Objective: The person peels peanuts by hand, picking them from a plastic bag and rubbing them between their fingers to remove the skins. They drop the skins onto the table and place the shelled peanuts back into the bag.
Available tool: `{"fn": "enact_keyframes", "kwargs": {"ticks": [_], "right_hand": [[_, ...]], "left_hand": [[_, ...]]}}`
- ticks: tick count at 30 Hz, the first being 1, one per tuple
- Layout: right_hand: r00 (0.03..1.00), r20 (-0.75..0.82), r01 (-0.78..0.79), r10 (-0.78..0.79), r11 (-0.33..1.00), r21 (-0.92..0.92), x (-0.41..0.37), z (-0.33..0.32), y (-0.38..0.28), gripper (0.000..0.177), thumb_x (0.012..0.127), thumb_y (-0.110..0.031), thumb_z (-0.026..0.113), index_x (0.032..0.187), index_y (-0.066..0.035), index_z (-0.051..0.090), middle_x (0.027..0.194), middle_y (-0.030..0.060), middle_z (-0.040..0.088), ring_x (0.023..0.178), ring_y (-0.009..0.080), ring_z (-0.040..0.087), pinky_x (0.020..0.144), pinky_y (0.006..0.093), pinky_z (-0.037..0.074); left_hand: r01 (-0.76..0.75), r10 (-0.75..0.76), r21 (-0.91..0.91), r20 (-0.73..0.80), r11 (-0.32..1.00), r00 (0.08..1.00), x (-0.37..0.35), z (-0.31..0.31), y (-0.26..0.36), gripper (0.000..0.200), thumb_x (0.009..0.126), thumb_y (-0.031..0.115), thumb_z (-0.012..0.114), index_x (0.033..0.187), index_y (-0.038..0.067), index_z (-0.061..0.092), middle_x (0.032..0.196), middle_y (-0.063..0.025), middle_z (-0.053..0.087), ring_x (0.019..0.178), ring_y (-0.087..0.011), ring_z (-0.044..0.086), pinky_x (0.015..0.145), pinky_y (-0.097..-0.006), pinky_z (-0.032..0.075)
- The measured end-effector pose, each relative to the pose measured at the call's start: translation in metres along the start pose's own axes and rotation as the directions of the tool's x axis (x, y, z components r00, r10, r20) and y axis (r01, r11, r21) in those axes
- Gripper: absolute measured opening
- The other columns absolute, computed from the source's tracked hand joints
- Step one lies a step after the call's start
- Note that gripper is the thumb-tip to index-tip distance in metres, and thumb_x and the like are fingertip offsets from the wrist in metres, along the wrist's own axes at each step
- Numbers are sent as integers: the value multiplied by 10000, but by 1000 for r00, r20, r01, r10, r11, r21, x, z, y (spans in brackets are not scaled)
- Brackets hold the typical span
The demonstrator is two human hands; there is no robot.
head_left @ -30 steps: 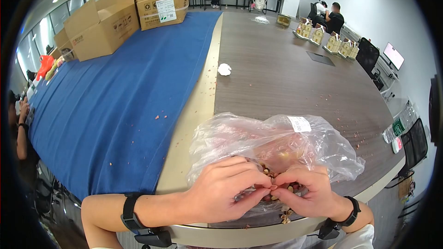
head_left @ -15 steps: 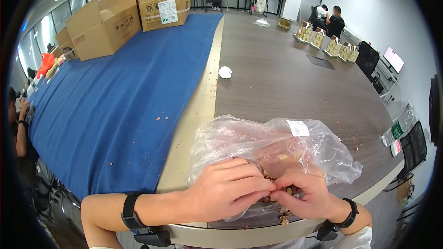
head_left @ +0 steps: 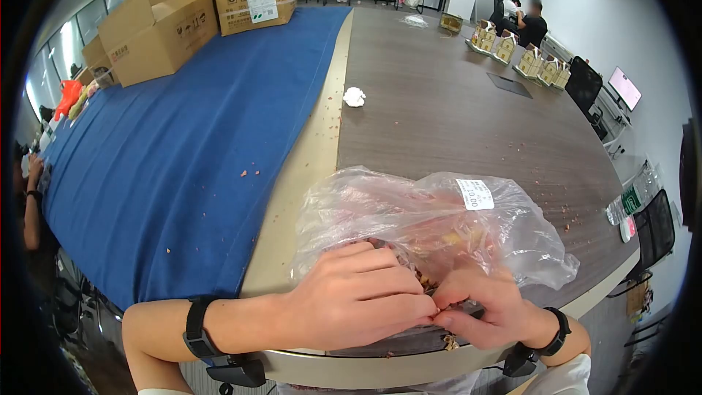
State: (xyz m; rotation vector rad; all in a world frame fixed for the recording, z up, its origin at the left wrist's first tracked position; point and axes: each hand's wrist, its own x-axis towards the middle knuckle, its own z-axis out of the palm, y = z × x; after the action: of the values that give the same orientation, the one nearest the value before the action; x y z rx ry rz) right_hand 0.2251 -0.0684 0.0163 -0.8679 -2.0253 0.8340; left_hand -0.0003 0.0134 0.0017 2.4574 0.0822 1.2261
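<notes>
A crumpled clear plastic bag [head_left: 409, 205] with a white price label [head_left: 475, 194] lies at the table's near edge, with reddish and yellowish contents showing through it. In front of its mouth, my left hand [head_left: 365, 296] is closed, thumb and fingertips pinched together. My right hand [head_left: 486, 307] meets it there, its thumb and index finger pinched too. Whatever sits between the fingertips is too small and covered to make out. Brown shell-like bits [head_left: 450, 341] lie just below my right hand; small nut-like pieces [head_left: 422, 278] show behind the fingers.
Blue cloth [head_left: 175, 146] covers the left side, with cardboard boxes [head_left: 157, 36] at its far end. A crumpled white tissue [head_left: 354, 96], small model houses [head_left: 504, 45] and a plastic bottle [head_left: 632, 201] are on the table. Reddish crumbs are scattered about. Other people sit farther off.
My two hands' fingertips have drawn closer together, and the small round pieces seen between them are now mostly covered. The view has tilted slightly downward.
</notes>
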Motion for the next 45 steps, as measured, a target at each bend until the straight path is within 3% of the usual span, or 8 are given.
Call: {"fn": "enact_keyframes", "kwargs": {"ticks": [4, 17, 19, 23, 25, 28, 41, 45], "right_hand": [[998, -28, 58, -59, 998, -36, 2, 2, 0, 167, 840, -4, 758, 977, -6, 662, 839, 106, 672, 684, 229, 644, 610, 298, 504], [992, -76, 93, -105, 983, -156, -2, 7, -5, 100, 820, 15, 731, 913, 0, 696, 785, 95, 706, 635, 230, 640, 595, 300, 498], [988, -102, 106, -119, 986, -125, -4, 10, -3, 96, 822, 37, 719, 913, 16, 697, 780, 105, 712, 638, 219, 659, 593, 287, 516], [989, -113, 74, -91, 986, -152, -3, 11, -6, 96, 822, 56, 706, 914, 27, 700, 782, 112, 717, 645, 212, 668, 605, 283, 529], [988, -102, 98, -113, 985, -142, -2, 9, -3, 100, 818, 58, 704, 913, 26, 701, 784, 109, 719, 645, 209, 666, 603, 279, 525], [994, -98, 33, -48, 990, -140, -1, 7, -8, 101, 813, 61, 704, 907, 23, 705, 791, 108, 720, 646, 209, 663, 604, 274, 523], [991, -123, 29, -45, 991, -127, -1, 9, -8, 149, 808, 36, 756, 942, 20, 691, 795, 110, 680, 618, 234, 629, 559, 294, 501], [996, -92, -21, 17, 999, -41, 0, 9, -6, 148, 824, 38, 735, 955, 26, 668, 830, 117, 669, 625, 233, 615, 548, 292, 483]], "left_hand": [[-32, 32, 15, -8, 999, 999, -2, 1, -2, 151, 736, 116, 843, 859, 106, 755, 868, 0, 698, 711, -161, 614, 621, -290, 486], [-139, 143, 71, -49, 988, 989, -4, -1, -1, 142, 705, 100, 813, 839, 122, 770, 864, 19, 714, 708, -124, 605, 601, -241, 439], [-166, 167, 27, -79, 986, 983, -4, -1, 0, 218, 662, 109, 753, 866, 35, 728, 883, -34, 684, 720, -163, 612, 624, -282, 448], [-168, 171, 34, -96, 985, 981, -5, 1, -2, 199, 671, 112, 762, 853, 38, 727, 888, -37, 688, 721, -161, 613, 622, -279, 446], [-130, 138, 102, -74, 986, 988, -4, -1, -1, 127, 706, 103, 806, 825, 126, 766, 868, 19, 719, 711, -117, 614, 622, -243, 440], [-88, 95, 115, -59, 989, 994, -3, -1, 1, 116, 712, 107, 803, 817, 127, 759, 861, 18, 718, 694, -112, 620, 606, -238, 427], [-101, 107, 82, -63, 991, 992, -4, 2, -3, 117, 726, 119, 802, 838, 121, 768, 829, 16, 712, 645, -101, 609, 546, -239, 382], [-71, 75, 57, -62, 996, 995, -7, 4, -3, 143, 739, 117, 794, 866, 76, 742, 833, 0, 687, 656, -124, 591, 553, -257, 385]]}}
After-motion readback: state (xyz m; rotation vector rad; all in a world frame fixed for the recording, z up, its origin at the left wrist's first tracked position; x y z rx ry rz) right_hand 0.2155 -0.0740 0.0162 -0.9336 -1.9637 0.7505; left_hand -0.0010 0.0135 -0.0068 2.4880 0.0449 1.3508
